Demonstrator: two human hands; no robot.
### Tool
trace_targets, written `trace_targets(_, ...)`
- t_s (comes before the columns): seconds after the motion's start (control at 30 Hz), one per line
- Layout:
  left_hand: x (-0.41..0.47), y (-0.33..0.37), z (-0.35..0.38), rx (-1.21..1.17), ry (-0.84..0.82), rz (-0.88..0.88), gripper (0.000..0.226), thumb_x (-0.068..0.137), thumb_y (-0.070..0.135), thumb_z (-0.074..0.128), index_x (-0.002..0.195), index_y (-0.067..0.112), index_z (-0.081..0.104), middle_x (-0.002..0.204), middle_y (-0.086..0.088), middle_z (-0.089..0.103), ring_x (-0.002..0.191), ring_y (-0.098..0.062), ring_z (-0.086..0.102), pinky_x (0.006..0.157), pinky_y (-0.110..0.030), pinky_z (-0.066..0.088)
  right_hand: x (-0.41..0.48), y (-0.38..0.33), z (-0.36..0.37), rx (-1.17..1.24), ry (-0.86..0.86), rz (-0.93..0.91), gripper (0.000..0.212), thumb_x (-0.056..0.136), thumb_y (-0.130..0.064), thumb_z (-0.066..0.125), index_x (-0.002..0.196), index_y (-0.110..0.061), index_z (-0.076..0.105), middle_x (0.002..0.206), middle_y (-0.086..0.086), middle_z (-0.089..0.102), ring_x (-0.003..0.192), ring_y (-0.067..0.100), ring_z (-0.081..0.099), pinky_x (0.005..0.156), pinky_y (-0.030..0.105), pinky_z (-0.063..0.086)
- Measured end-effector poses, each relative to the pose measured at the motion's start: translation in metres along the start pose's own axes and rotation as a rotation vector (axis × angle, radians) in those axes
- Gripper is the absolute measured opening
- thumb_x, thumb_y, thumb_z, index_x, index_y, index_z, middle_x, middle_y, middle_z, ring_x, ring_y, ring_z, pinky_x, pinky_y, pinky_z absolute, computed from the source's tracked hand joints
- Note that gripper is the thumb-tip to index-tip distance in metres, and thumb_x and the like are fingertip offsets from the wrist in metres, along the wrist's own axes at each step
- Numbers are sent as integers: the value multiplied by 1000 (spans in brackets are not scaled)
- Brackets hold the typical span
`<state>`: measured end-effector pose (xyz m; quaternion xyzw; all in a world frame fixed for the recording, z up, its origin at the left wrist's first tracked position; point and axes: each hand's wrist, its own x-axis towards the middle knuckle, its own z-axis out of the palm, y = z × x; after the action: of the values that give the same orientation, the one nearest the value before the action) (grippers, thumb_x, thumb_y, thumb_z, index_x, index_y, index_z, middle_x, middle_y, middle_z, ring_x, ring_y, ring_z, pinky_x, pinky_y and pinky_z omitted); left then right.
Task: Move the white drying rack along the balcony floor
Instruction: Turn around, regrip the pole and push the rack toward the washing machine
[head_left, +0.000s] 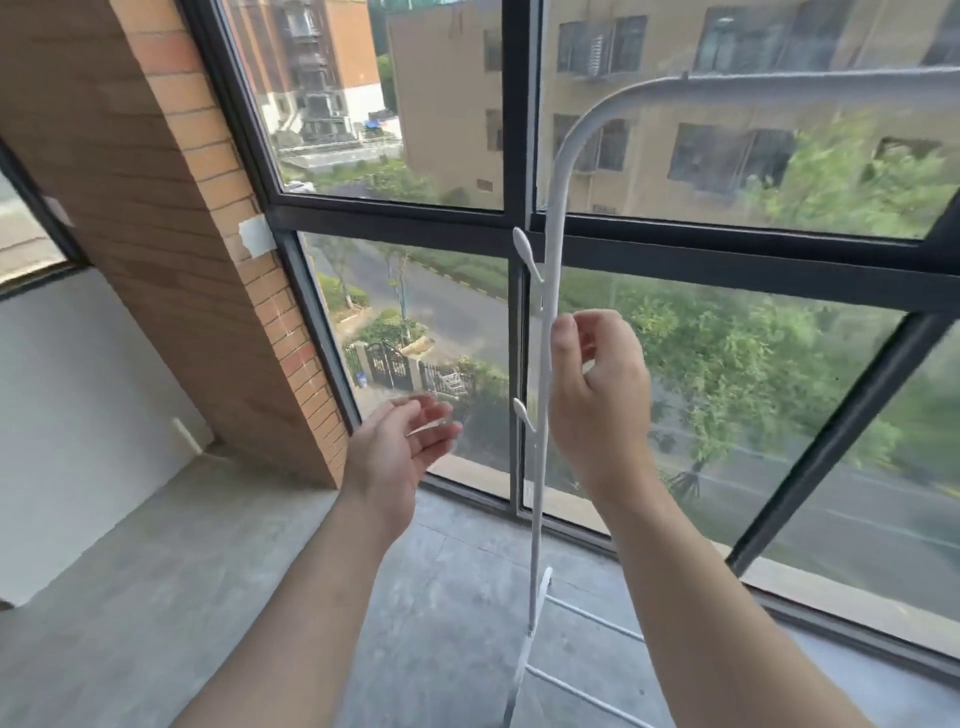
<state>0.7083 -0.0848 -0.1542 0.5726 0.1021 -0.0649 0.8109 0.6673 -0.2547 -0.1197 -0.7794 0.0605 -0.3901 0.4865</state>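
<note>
The white drying rack (551, 249) stands upright on the grey balcony floor (208, 597), in front of the window. Its thin post carries two small hooks on the left and bends at the top into a bar running off to the right. Its foot and two low rails show near the bottom centre. My right hand (597, 395) is just right of the post at mid height, fingers loosely curled, fingertips beside the post and not wrapped around it. My left hand (400, 447) hovers left of the post, palm up, fingers spread, holding nothing.
A large black-framed window (519, 223) runs along the far side, close behind the rack. A brick pillar (171, 208) stands at the left, with a white wall (78, 405) beside it. Bare floor stretches to the left and toward me.
</note>
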Motion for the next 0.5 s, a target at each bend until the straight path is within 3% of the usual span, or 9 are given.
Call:
trace_targets(0.23,101,3,-5,124,-201,-96,23,106,7,41,105,3,64,91,-14,74,76,-27,73,79,-40,57,40,32,65,-6,312,118,16,111,-31,47,103,-19,54,102,-8,51,88,-3,51,77,7,37)
trace_targets(0.37,152,17,-2,264,-280,-129,25,107,7,39,111,0,62,95,-15,73,75,-27,72,79,-42,58,67,48,93,13,505,159,15,109,-31,47,107,-17,50,108,0,49,89,-9,47,79,10,37)
trace_targets(0.43,180,27,5,290,-327,-126,24,107,8,39,108,1,62,93,-15,73,74,-27,72,79,-42,59,77,54,108,0,564,187,16,110,-33,47,109,-17,50,109,0,49,90,-6,49,79,10,38)
trace_targets(0.5,204,34,17,288,-378,-131,24,107,9,39,104,3,62,92,-14,73,72,-26,72,74,-39,58,85,56,120,-28,613,184,21,110,-37,46,112,-17,50,112,3,51,94,6,53,81,20,44)
